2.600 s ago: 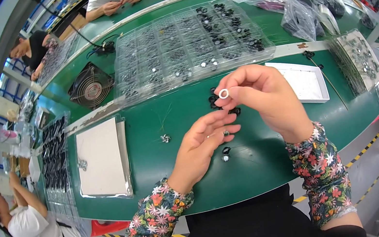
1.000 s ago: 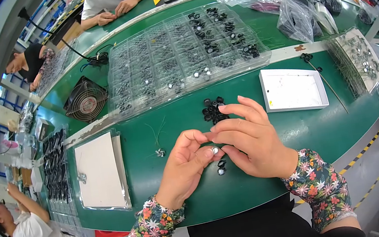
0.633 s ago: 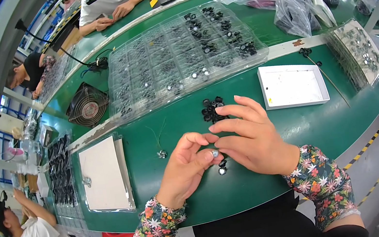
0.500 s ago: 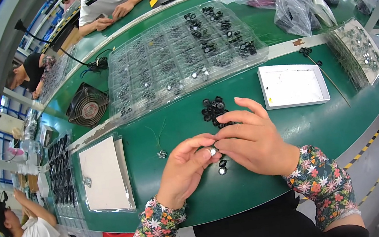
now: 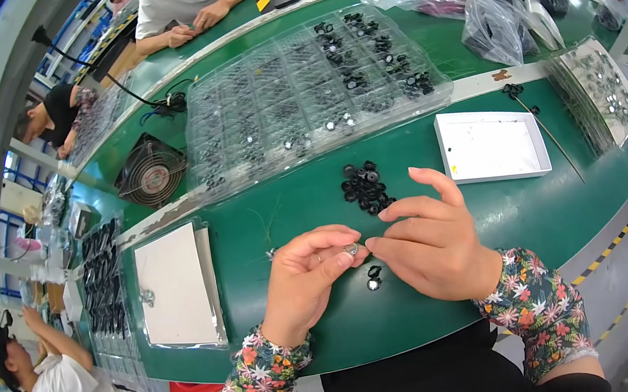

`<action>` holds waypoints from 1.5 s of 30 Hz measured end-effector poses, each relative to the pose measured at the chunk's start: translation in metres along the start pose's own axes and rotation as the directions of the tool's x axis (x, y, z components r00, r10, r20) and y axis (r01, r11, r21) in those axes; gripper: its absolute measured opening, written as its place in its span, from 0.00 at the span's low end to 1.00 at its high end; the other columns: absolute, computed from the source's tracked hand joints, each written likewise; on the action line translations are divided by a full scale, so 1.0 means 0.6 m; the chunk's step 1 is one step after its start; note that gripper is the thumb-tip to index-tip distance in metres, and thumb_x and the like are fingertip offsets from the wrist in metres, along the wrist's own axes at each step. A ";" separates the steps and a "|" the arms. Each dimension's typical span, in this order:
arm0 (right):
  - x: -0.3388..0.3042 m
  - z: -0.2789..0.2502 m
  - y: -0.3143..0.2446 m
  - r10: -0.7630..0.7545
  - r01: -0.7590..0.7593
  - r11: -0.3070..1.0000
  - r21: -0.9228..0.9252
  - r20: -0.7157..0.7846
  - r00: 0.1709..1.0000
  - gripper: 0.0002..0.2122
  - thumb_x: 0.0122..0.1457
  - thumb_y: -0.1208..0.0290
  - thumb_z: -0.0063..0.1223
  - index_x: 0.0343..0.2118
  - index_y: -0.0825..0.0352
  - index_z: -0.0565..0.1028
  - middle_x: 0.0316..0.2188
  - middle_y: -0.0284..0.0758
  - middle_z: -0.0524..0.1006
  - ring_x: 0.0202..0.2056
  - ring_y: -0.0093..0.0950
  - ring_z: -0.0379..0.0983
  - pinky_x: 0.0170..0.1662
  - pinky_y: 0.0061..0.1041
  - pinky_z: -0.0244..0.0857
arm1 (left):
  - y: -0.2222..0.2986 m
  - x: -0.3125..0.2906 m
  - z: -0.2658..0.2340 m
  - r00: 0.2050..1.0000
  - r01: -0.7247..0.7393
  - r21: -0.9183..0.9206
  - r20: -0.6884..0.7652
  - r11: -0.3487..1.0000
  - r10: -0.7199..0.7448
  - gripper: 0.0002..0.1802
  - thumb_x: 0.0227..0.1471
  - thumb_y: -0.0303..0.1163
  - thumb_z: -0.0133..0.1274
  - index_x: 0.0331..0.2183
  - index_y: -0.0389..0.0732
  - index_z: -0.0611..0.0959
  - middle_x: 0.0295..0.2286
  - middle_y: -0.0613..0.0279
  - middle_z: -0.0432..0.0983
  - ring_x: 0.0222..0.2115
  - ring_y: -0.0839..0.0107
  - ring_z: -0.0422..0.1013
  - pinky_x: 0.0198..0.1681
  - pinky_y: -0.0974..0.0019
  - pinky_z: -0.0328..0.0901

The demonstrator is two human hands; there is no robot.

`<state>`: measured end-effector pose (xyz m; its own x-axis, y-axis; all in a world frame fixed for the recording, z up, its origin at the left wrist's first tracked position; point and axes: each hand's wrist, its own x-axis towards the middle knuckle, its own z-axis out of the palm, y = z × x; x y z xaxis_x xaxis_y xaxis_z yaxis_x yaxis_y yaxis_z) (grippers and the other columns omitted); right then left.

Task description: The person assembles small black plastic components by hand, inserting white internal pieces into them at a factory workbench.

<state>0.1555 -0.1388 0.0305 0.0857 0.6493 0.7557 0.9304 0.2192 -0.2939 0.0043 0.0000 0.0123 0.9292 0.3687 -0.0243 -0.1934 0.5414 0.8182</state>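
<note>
Between the thumb and fingers of my left hand [image 5: 298, 279] is a small round silver part [image 5: 351, 249]. My right hand [image 5: 440, 250] is close beside it, thumb and forefinger pinched together at the part's right side and the other fingers raised. Whether a thin wire or anything else sits in that pinch is too small to see. Just beyond the fingers lies a pile of small black ring-shaped parts [image 5: 364, 186]. A black piece with a shiny round disc [image 5: 375, 282] rests on the green table [image 5: 289, 354] below my fingertips.
Ahead stands a clear compartment tray [image 5: 291, 94] of small parts. A white box [image 5: 489, 145] and a thin stick [image 5: 553, 136] are to the right. On the left are cardboard sheets [image 5: 172, 286] and a black fan [image 5: 151, 170]. A person [image 5: 196, 7] sits across the table.
The silver part has turned in my left fingers, its bright face showing less. My right fingers have drawn slightly to the right. The whole view has shifted a little.
</note>
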 end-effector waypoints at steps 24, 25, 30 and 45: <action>0.002 -0.002 -0.012 0.289 -0.318 0.914 0.254 0.145 0.946 0.12 0.45 0.71 0.64 0.33 0.62 0.74 0.29 0.27 0.77 0.47 0.31 0.69 0.58 0.45 0.49 | 0.021 -0.011 0.033 0.976 -0.205 0.579 0.059 0.790 0.209 0.15 0.48 0.11 0.50 0.40 0.31 0.80 0.48 0.51 0.65 0.41 0.65 0.73 0.44 0.68 0.71; 0.002 0.000 -0.014 0.288 -0.317 0.914 0.253 0.144 0.947 0.12 0.45 0.71 0.64 0.33 0.62 0.74 0.29 0.27 0.77 0.47 0.31 0.69 0.58 0.45 0.49 | 0.020 -0.012 0.034 0.974 -0.211 0.591 0.062 0.779 0.216 0.15 0.49 0.12 0.50 0.40 0.32 0.80 0.49 0.52 0.64 0.42 0.66 0.73 0.45 0.68 0.71; 0.001 0.008 -0.016 0.408 -0.431 0.803 0.412 0.146 0.901 0.11 0.43 0.75 0.64 0.30 0.62 0.75 0.23 0.26 0.75 0.36 0.28 0.72 0.54 0.39 0.56 | 0.012 -0.015 0.031 0.963 -0.258 0.576 0.085 0.776 0.256 0.15 0.50 0.14 0.49 0.42 0.33 0.80 0.50 0.52 0.64 0.43 0.67 0.71 0.45 0.69 0.69; 0.002 0.013 -0.009 0.365 -0.358 0.858 0.368 0.054 0.929 0.07 0.42 0.76 0.63 0.26 0.61 0.77 0.23 0.27 0.75 0.31 0.27 0.73 0.53 0.36 0.58 | -0.022 -0.006 0.025 0.980 -0.197 0.262 0.032 0.945 0.196 0.16 0.56 0.21 0.46 0.48 0.35 0.76 0.49 0.51 0.66 0.39 0.70 0.71 0.40 0.68 0.69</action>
<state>0.1481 -0.1337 0.0283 0.4000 0.7228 0.5635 0.6365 0.2233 -0.7383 0.0085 -0.0195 0.0102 0.8830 0.4433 0.1545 -0.2834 0.2410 0.9282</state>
